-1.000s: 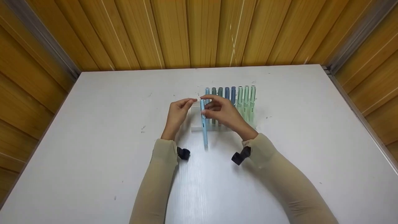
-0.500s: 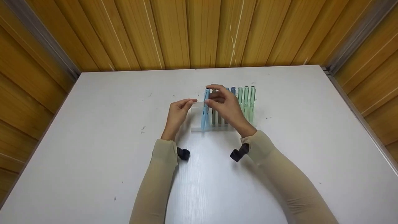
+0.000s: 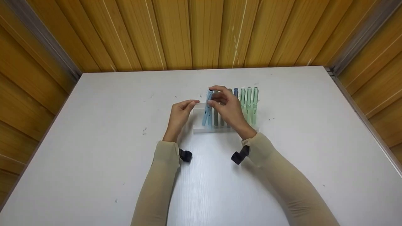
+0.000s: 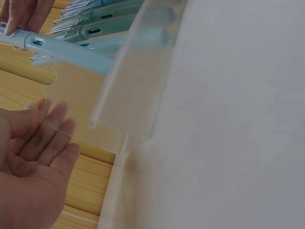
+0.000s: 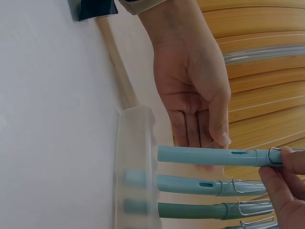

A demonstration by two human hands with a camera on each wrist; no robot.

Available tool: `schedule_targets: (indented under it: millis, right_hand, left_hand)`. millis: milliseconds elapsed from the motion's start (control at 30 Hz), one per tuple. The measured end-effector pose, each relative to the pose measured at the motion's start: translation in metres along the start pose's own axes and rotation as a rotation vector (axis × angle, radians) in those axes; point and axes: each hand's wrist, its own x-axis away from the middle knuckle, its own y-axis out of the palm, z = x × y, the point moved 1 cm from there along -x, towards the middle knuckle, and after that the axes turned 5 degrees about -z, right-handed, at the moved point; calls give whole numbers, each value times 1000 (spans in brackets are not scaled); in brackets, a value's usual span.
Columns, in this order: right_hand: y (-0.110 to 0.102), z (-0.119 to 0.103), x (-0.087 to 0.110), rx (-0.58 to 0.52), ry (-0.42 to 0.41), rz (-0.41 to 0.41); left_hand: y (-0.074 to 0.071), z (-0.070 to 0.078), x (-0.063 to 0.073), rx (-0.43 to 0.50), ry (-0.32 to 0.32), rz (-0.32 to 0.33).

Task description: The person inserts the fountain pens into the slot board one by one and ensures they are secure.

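My right hand [image 3: 230,108] pinches a light blue capped pen [image 5: 205,156] at its cap and clip, between thumb and fingers. The pen leans slightly, its lower end at the front ledge of a clear plastic pen stand [image 4: 138,86]; whether it touches the ledge I cannot tell. Beside it a second light blue pen [image 5: 188,183] sits in the stand, followed by a dark green pen [image 5: 190,210]. My left hand [image 3: 180,117] holds the stand's left side edge, thumb in front, with fingers showing through the clear sheet in the left wrist view.
Farther right in the stand are a dark blue pen [image 3: 236,92] and pale green pens [image 3: 249,103], partly behind my right hand. The white table [image 3: 110,141] spreads around the stand. A wood-panelled wall [image 3: 204,34] rises behind it.
My right hand has carried the light blue pen back and slightly right. Its lower end went from in front of the stand to the ledge. The left hand has stayed put.
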Motion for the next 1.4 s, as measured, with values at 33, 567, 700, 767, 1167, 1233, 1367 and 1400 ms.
schedule_targets:
  millis: [33,567,700,767,1167,1233,1367,1400]
  right_hand:
    - [1,1,0,2,6,-2]
    - [5,10,0,42,31,-57]
    - [5,12,0,41,27,-79]
    - [5,12,0,44,22,-87]
    - [-1,-3,-5,301,-158,-89]
    - [-2,-4,-6,364,-203,-92]
    - [-2,-9,-7,501,-281,-101]
    - [-2,-10,-8,534,-302,-105]
  left_hand:
    - [0,0,0,0,-2,1]
    - [1,-1,-1,-2,-21,4]
    - [0,0,-1,-4,-13,-3]
    - [0,0,-1,-3,-3,-9]
    - [-1,-1,-1,3,15,-13]
    - [-1,-1,-1,1,13,-9]
    - [-1,-1,-2,-5,15,-7]
    - [-1,-1,-2,-4,16,-8]
